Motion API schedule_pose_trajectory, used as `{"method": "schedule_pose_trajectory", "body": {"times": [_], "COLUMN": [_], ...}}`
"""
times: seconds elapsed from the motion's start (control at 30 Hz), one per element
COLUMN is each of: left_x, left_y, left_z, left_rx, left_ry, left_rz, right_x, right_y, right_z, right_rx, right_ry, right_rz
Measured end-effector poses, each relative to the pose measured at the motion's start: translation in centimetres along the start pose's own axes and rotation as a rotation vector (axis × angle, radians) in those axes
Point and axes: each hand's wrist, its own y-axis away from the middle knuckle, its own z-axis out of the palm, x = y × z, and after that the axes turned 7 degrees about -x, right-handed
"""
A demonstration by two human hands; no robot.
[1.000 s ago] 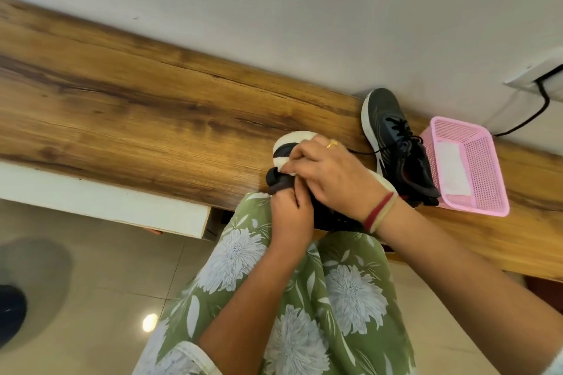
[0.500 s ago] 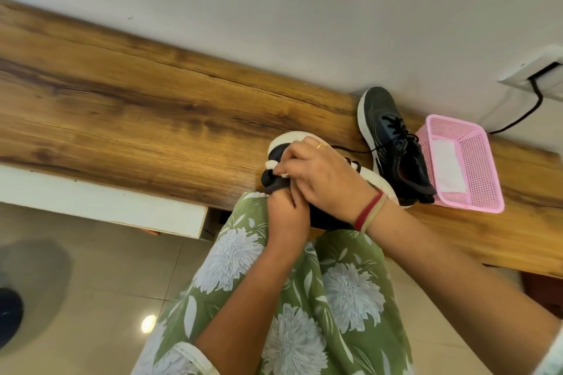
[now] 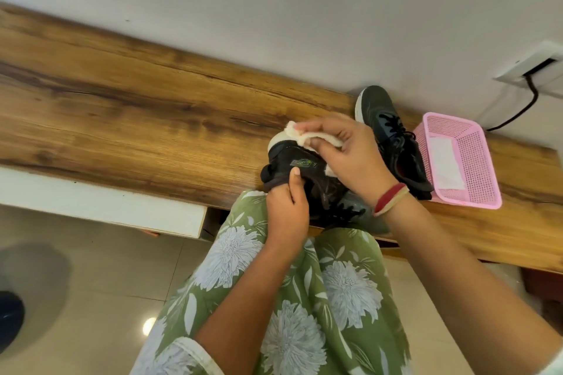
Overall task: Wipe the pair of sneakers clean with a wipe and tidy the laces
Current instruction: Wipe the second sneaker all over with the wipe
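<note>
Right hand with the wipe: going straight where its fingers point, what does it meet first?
Probably the white sole of the held sneaker, right under the wipe the right hand pinches; contact is hard to judge. Past it, only bare wooden tabletop.

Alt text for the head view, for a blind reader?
A right hand holds a white wipe against a black sneaker gripped by the left hand; the second black sneaker and a pink plastic basket rest on the wooden bench.
</note>
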Motion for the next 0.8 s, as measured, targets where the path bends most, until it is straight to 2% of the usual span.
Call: {"method": "schedule_pose_trajectory", "body": {"times": [0.03, 0.13, 0.2, 0.27, 0.33, 0.4, 0.5, 0.67, 0.8], "left_x": [0.0, 0.1, -0.1, -0.4, -0.8, -0.7, -0.4, -0.3, -0.2], "left_y": [0.0, 0.0, -0.1, -0.1, -0.1, -0.1, 0.0, 0.0, -0.1], "left_z": [0.0, 0.0, 0.1, 0.2, 0.4, 0.4, 0.2, 0.1, 0.3], "left_rx": [0.002, 0.023, 0.03, 0.025, 0.033, 0.032, 0.012, 0.042, 0.02], "left_ry": [0.0, 0.011, 0.008, 0.015, 0.076, 0.045, -0.03, -0.015, -0.066], "left_rz": [-0.003, 0.015, 0.014, 0.021, 0.041, 0.057, 0.083, 0.085, 0.078], "right_x": [0.0, 0.1, -0.1, -0.6, -1.1, -1.2, -0.9, -1.5, -0.7], "right_y": [-0.1, 0.4, 0.6, 1.1, 1.8, 1.5, -0.3, 0.8, -0.1], "right_z": [0.2, 1.6, 2.5, 3.2, 3.7, 2.9, 1.2, 1.8, 0.9], "right_rx": [0.031, -0.089, -0.076, -0.046, -0.101, -0.123, -0.039, -0.261, -0.19], "right_ry": [0.067, 0.427, 0.579, 0.588, 0.582, 0.697, 0.793, 0.653, 0.684], "right_rz": [-0.008, -0.095, -0.135, -0.115, -0.144, -0.184, -0.108, -0.237, -0.169]}}
